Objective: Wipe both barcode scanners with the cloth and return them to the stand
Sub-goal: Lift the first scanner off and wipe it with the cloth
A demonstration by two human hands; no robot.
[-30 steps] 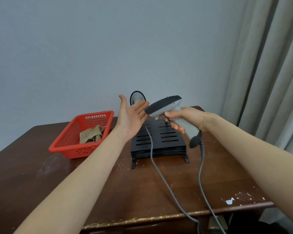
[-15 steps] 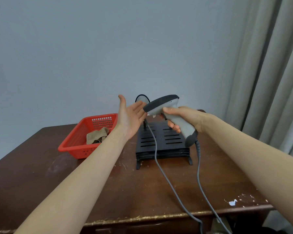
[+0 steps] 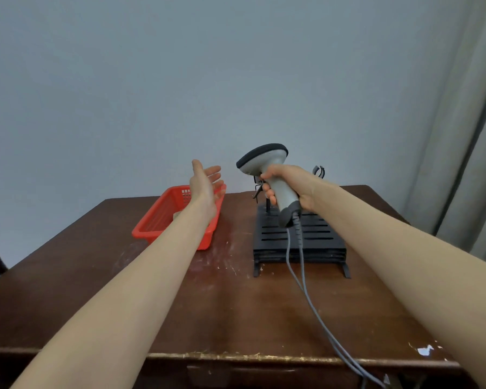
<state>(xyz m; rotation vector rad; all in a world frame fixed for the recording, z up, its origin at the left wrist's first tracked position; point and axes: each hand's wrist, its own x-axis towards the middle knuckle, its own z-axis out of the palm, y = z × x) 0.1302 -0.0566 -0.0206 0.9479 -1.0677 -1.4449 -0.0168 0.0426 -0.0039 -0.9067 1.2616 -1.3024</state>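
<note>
Above the slotted stand (image 3: pixel 298 237): right hand (image 3: pixel 289 183) is clasping the grey barcode scanner (image 3: pixel 270 164) by its handle, head up
Over the red basket (image 3: pixel 155 220): left hand (image 3: pixel 206 182) is hovering, fingers spread, holding nothing
Cloth (image 3: pixel 177 216): lying in the basket, mostly hidden by the forearm
Change: left hand is drifting from the scanner head toward the basket
Bearing: wiping is likely not begun; cloth pickup appears next
</note>
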